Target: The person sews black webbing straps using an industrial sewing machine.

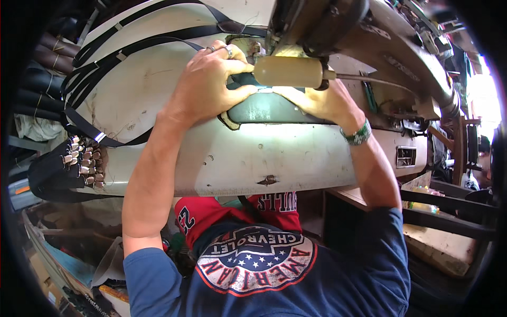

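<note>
A sewing machine (pixel 393 58) with a dark arm stands over the pale worktable. Under its head, my left hand (pixel 203 84) curls with thumb and fingers brought together around a black strap (pixel 169 39) that runs in from the left. My right hand (pixel 330 100) comes from the other side, its thumb tip close to the left thumb at the brightly lit plate (pixel 264 112). A yellowish translucent cylinder (pixel 288 72) with a thin tube hides the right fingers and what they hold. The needle is not visible.
Long black straps with metal slides loop over the table's (pixel 158 100) left side. A bundle of strap ends with metal clips (pixel 84 161) hangs at its left edge. Dark rolls (pixel 42 95) are stacked far left. A wooden drawer (pixel 346 196) sits below at right.
</note>
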Available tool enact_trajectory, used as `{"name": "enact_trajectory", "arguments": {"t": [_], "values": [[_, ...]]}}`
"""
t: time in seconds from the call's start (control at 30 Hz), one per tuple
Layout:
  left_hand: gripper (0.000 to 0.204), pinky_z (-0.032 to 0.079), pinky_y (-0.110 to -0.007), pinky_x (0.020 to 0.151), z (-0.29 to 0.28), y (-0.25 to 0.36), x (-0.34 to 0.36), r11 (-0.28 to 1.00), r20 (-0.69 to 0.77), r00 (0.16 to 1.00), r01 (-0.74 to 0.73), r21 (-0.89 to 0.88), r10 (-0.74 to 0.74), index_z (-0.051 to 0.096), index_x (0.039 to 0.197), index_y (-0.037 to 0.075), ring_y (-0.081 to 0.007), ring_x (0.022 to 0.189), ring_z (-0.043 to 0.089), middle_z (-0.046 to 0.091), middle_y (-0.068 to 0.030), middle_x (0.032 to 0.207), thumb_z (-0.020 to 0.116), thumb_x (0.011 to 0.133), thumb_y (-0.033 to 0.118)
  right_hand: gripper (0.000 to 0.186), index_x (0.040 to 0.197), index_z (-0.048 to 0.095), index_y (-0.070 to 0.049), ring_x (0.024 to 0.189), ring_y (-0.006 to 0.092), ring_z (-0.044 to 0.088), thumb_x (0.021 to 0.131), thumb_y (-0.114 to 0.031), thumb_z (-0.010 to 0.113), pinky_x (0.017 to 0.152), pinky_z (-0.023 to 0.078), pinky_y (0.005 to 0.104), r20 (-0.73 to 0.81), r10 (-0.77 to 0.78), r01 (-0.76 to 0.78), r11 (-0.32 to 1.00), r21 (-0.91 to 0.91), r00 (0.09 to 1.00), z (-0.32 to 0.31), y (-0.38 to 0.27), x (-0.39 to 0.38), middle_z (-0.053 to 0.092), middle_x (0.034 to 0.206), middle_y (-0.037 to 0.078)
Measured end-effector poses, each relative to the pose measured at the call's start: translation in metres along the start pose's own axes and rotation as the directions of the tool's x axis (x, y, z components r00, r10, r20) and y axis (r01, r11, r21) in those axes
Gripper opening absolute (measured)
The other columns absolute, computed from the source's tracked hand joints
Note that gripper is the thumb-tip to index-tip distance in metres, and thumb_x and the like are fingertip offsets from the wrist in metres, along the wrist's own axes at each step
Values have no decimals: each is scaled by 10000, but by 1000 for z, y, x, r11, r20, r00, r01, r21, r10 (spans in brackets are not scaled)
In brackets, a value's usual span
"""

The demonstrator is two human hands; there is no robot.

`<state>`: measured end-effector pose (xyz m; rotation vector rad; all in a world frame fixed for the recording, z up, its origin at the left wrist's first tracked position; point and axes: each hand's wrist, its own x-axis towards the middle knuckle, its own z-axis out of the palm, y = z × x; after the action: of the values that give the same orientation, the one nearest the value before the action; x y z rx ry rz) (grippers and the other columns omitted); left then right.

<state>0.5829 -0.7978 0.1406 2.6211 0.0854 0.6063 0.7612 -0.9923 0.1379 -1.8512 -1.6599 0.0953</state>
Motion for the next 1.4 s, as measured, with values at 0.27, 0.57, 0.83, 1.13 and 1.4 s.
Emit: {"name": "enact_trajectory", "arguments": {"t": [0.27, 0.57, 0.83, 1.13, 1.4], "values": [[338, 513, -399, 889, -4, -2, -2, 1000, -48, 999, -1, -13, 1, 702, 1048, 48, -292, 970, 637, 651, -84, 1002, 832, 755, 157, 406, 1160, 664, 1, 977, 386, 648, 849, -222, 801, 819, 549, 435, 6, 42, -42, 998, 47, 999, 8, -5, -2, 662, 1132, 207], [383, 495, -411, 988, 0, -9, 3, 1000, 12, 1000, -4, 25, 4, 792, 1037, 40, -289, 1082, 617, 717, -77, 1074, 817, 758, 301, 306, 1072, 728, -15, 963, 342, 661, 852, -215, 798, 839, 552, 409, -28, -50, 51, 998, 34, 998, 12, 7, -3, 709, 1073, 165], [380, 501, -413, 975, 2, -8, 4, 1000, 5, 1000, 16, 27, -16, 793, 1044, 49, -287, 1072, 633, 703, -86, 1032, 811, 762, 302, 338, 1099, 717, -19, 955, 332, 663, 808, -152, 825, 847, 550, 413, -22, -24, 25, 999, 41, 999, 13, 13, -4, 699, 1068, 157], [315, 510, -399, 925, 0, -13, 7, 1000, -16, 1000, -6, 27, 6, 771, 992, 46, -255, 1025, 618, 690, -42, 1009, 807, 741, 233, 329, 1073, 729, -39, 978, 346, 655, 784, -157, 832, 874, 547, 426, -33, -96, 96, 995, -16, 995, 16, 27, -4, 719, 1072, 135], [341, 513, -430, 948, 6, -12, 7, 999, -33, 999, -14, 44, 16, 786, 1030, 45, -295, 1056, 634, 714, -69, 1040, 795, 778, 275, 386, 1083, 715, -47, 1082, 352, 619, 733, -156, 835, 943, 519, 434, -31, -21, 15, 985, -174, 999, 17, 45, -14, 701, 1126, 135]]}}
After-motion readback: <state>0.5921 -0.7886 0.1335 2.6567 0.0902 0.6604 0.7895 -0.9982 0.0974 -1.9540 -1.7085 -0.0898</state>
